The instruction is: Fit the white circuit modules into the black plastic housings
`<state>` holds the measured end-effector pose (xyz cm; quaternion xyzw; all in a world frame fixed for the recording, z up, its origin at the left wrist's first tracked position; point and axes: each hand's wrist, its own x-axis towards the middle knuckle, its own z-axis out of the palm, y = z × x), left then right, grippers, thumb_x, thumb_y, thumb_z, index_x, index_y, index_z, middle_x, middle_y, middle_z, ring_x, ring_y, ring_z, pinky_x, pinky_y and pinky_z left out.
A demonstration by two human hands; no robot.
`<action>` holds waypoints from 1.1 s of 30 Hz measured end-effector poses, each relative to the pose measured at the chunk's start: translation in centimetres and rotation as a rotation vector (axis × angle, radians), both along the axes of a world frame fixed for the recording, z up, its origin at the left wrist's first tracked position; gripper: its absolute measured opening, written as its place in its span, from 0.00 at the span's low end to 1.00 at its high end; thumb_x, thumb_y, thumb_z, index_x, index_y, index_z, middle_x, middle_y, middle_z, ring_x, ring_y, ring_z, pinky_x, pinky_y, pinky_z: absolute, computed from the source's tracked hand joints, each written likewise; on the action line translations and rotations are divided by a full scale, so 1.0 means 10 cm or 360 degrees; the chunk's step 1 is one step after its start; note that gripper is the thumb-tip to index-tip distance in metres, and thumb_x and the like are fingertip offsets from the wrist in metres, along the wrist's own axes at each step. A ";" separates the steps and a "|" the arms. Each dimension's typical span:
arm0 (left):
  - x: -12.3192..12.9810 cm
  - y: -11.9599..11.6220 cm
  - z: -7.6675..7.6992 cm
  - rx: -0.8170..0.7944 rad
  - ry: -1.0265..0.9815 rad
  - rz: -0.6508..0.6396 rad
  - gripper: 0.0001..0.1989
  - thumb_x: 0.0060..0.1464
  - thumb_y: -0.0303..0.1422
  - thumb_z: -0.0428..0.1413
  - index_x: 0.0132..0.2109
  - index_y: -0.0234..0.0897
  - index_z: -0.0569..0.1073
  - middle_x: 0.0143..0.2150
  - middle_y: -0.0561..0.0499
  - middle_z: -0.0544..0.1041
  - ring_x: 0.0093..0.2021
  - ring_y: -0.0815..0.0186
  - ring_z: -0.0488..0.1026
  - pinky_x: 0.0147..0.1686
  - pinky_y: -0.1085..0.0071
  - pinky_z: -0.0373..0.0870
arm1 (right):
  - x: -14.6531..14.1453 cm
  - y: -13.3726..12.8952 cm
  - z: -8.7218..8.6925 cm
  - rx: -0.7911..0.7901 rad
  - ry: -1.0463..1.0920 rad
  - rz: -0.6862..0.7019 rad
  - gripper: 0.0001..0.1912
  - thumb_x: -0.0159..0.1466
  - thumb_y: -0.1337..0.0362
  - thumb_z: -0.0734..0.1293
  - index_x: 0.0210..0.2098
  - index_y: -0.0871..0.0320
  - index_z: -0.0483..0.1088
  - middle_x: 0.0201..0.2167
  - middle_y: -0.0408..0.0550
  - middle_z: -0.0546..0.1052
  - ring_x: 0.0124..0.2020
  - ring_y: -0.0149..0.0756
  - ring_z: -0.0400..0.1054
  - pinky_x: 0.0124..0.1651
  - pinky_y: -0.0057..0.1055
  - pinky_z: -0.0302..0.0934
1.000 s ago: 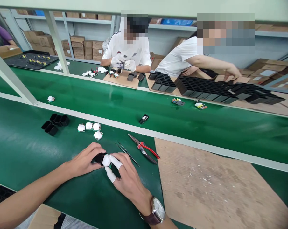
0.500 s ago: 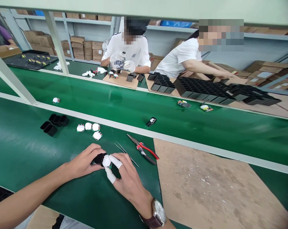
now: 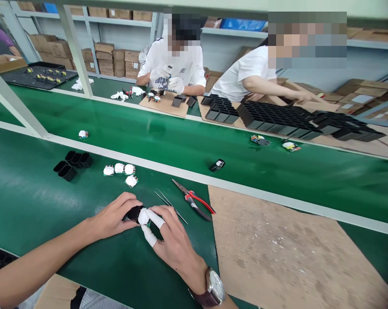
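My left hand (image 3: 118, 214) is closed around a small black plastic housing (image 3: 134, 213), its mouth turned to the right. At that mouth, my right hand (image 3: 171, 238) pinches a small circuit board with a white covering (image 3: 144, 217). White finger cots cover the thumb and index finger of this hand. The board's far end is hidden by the housing, so how deep it sits I cannot tell. Beyond my hands lie several similar white-topped circuit boards (image 3: 119, 168). Several black housings (image 3: 67, 172) stand farther left. Tweezers (image 3: 170, 206) and red-handled pliers (image 3: 194, 199) lie to the right.
A cardboard sheet (image 3: 277, 249) covers the bench at right. Past a pale rail (image 3: 168, 175), a green conveyor belt (image 3: 155, 137) carries scattered boards and a black housing (image 3: 217, 165). Two co-workers sit opposite, near rows of black housings (image 3: 277, 120). A slanted metal post (image 3: 16, 103) stands left.
The boards and the black housing on the belt have shifted right. My hands keep nearly the same pose around the housing and board. The view has tilted slightly.
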<state>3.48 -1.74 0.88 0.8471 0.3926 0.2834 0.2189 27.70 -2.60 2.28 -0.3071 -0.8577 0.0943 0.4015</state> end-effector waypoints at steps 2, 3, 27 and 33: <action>0.00 0.00 -0.01 -0.0011 0.0011 0.0002 0.21 0.69 0.34 0.59 0.65 0.42 0.64 0.56 0.42 0.70 0.52 0.56 0.75 0.51 0.61 0.79 | 0.00 0.00 0.00 0.0000 -0.0001 0.0000 0.19 0.69 0.75 0.68 0.57 0.59 0.65 0.52 0.60 0.75 0.51 0.47 0.70 0.47 0.46 0.74; 0.00 0.00 -0.01 -0.0016 0.0017 -0.0001 0.22 0.69 0.34 0.59 0.65 0.42 0.64 0.56 0.41 0.70 0.52 0.56 0.75 0.51 0.61 0.79 | 0.00 0.00 0.00 -0.0003 0.0002 0.0002 0.19 0.68 0.75 0.68 0.57 0.59 0.66 0.52 0.60 0.75 0.51 0.47 0.70 0.46 0.46 0.74; 0.03 -0.05 -0.07 -0.0086 -0.0055 -0.0064 0.24 0.65 0.29 0.61 0.65 0.40 0.64 0.57 0.41 0.70 0.55 0.56 0.75 0.54 0.60 0.76 | 0.03 0.00 -0.03 -0.0040 -0.0051 0.0068 0.25 0.68 0.76 0.69 0.62 0.58 0.64 0.52 0.59 0.76 0.51 0.47 0.71 0.49 0.46 0.74; 0.05 -0.06 -0.04 -0.0349 -0.0132 -0.0116 0.26 0.63 0.27 0.61 0.65 0.42 0.64 0.57 0.43 0.72 0.52 0.58 0.75 0.52 0.62 0.77 | 0.07 0.00 -0.10 -0.0073 -0.0139 0.0108 0.16 0.68 0.71 0.72 0.53 0.56 0.69 0.61 0.61 0.73 0.59 0.53 0.69 0.55 0.53 0.73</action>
